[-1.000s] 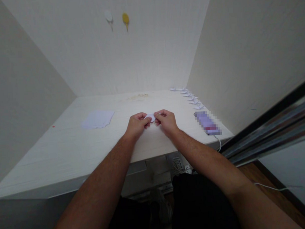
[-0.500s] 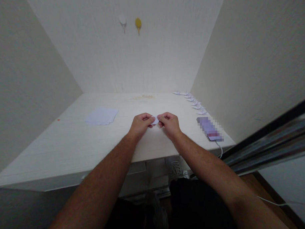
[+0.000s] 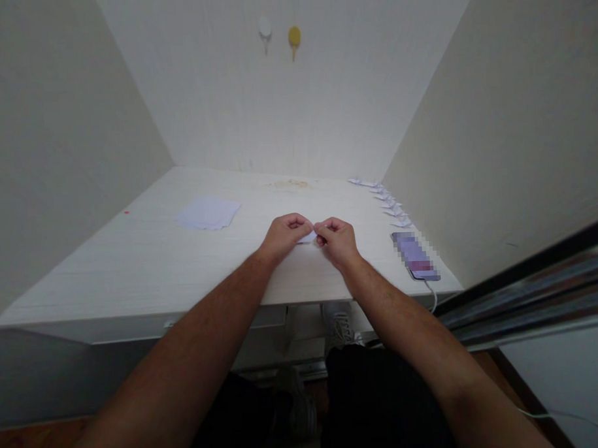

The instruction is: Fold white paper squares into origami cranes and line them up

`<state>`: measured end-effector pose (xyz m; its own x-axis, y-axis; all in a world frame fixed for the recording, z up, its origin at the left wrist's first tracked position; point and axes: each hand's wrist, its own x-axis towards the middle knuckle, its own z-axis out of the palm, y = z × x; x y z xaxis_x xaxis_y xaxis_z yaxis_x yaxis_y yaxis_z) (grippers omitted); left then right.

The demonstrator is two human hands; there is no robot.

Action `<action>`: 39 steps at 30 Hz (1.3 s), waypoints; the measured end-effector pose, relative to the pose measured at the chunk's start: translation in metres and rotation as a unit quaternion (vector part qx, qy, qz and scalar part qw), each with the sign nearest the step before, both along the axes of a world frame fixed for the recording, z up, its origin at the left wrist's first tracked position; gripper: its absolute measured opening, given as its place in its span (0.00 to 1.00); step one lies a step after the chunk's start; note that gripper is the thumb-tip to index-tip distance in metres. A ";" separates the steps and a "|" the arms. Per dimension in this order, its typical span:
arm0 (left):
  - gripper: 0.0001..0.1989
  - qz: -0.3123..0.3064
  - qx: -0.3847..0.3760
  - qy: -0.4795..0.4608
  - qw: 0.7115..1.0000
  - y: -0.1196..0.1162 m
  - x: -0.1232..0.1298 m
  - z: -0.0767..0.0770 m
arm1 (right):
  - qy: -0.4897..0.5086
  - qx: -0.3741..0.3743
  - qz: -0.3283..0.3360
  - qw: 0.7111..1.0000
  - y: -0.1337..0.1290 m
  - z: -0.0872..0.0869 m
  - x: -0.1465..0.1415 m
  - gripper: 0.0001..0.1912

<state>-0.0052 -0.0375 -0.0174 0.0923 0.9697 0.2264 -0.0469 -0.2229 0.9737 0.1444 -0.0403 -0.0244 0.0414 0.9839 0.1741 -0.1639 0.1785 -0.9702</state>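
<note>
A small piece of white paper (image 3: 307, 238) shows between my hands, low over the white desk (image 3: 148, 268). My left hand (image 3: 290, 234) has its thumb and fingers closed on the paper's left part. Pinched at the paper's right end is my right hand (image 3: 336, 239), its fingertips almost meeting those of the left. My fingers cover much of the paper, so its folds cannot be made out. On the desk to the left lies a stack of white paper sheets (image 3: 209, 213). Several small folded paper figures (image 3: 395, 213) stand in a row along the right wall.
A phone (image 3: 415, 256), its screen blurred out, lies at the right with a white cable (image 3: 433, 296) running over the desk's front edge. Two hooks, one white (image 3: 265, 28) and one yellow (image 3: 294, 36), are on the back wall. Walls close in both sides.
My fingertips have drawn closer together, and the left hand's fingers have shifted over the paper's top edge. The whole view has turned slightly.
</note>
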 end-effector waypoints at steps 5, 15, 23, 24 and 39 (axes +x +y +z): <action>0.09 0.023 -0.005 -0.008 1.000 0.002 -0.001 -0.001 | -0.022 0.005 0.003 1.000 -0.001 -0.001 -0.002 0.15; 0.11 0.054 -0.045 -0.148 0.986 0.007 0.001 0.001 | -0.070 0.010 0.010 0.997 -0.003 0.000 -0.004 0.10; 0.12 0.033 -0.066 -0.086 0.994 0.001 0.003 0.004 | -0.141 0.037 -0.047 0.988 -0.002 0.003 -0.002 0.09; 0.12 0.036 -0.068 -0.079 0.994 0.000 0.003 0.004 | -0.156 0.041 -0.051 0.986 -0.002 0.002 -0.002 0.09; 0.10 0.029 -0.032 -0.015 0.999 0.003 0.000 -0.003 | -0.188 0.138 -0.139 0.963 -0.006 0.002 -0.006 0.09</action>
<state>-0.0056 -0.0342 -0.0201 0.0297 0.9858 0.1650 -0.0654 -0.1628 0.9845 0.1384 -0.0461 -0.0227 0.1790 0.8586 0.4803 0.2808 0.4233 -0.8614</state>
